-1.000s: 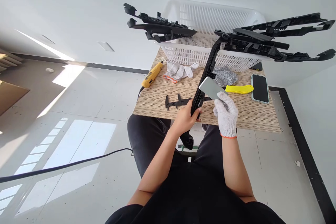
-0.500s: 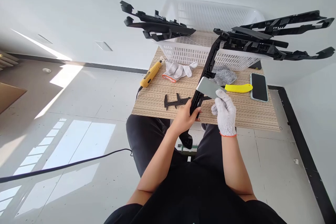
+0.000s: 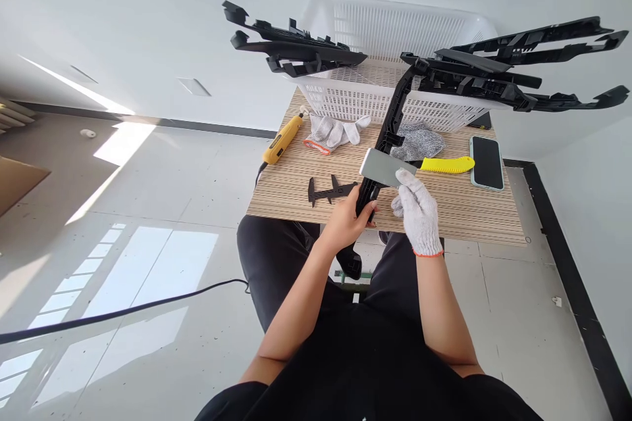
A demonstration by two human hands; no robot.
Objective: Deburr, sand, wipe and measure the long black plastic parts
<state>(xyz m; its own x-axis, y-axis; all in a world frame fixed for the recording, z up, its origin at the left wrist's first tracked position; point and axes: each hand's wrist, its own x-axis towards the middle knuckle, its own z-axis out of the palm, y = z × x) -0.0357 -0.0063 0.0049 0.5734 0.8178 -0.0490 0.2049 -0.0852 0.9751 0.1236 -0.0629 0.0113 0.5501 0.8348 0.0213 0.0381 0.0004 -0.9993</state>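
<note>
My bare left hand [image 3: 348, 218] grips a long black plastic trim part [image 3: 390, 128] near its lower end; the part slants up from my lap over the small wooden table [image 3: 474, 214] toward the basket. My right hand [image 3: 419, 210], in a white knit glove, pinches a flat grey rectangular block [image 3: 385, 168] and holds it against the side of the black part, just above my left hand.
On the table lie a black caliper [image 3: 326, 191], a yellow rotary tool [image 3: 284, 139], a white glove [image 3: 333, 131], a grey glove [image 3: 419, 140], a yellow-handled tool [image 3: 447, 164] and a phone [image 3: 486, 162]. A white basket [image 3: 380, 99] carries more black trim parts [image 3: 296, 49]. A cable [image 3: 123, 312] crosses the floor.
The grey block has slid left and slightly down along the black part with my right hand. My left hand keeps its grip in nearly the same place.
</note>
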